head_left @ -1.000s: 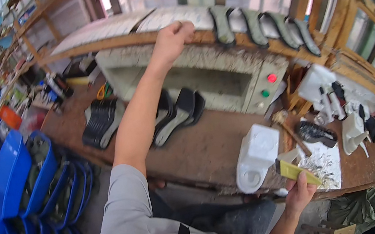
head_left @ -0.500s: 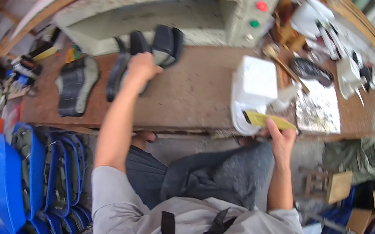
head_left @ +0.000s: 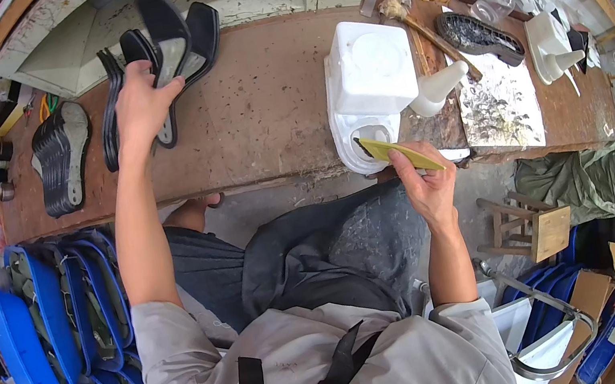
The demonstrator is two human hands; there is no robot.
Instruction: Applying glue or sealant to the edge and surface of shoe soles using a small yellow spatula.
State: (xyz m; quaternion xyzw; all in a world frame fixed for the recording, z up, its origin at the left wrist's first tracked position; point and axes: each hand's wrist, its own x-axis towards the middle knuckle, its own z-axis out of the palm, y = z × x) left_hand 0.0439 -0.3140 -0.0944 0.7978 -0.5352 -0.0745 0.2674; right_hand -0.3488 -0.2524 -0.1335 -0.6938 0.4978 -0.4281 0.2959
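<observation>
My left hand is closed on a black and grey shoe sole, its thumb lying across the sole's grey part. The held sole is tilted up over the bench, and my palm hides some of the fingers. Right beside it stand more dark soles, and a thin row of soles lies to the left of the hand. My right hand pinches a flat yellow-green brush. The brush's dark tip sits at the round opening of a white plastic glue container.
A stack of grey-black soles lies on the brown bench at the left. To the right are a white nozzle, a wooden-handled brush, a dark sole and a stained sheet. Blue trays stand below left.
My left hand has lifted one sole, tilting it up from the others. My right hand still holds the brush at the container. The head view has shifted, with the bench now higher up.
</observation>
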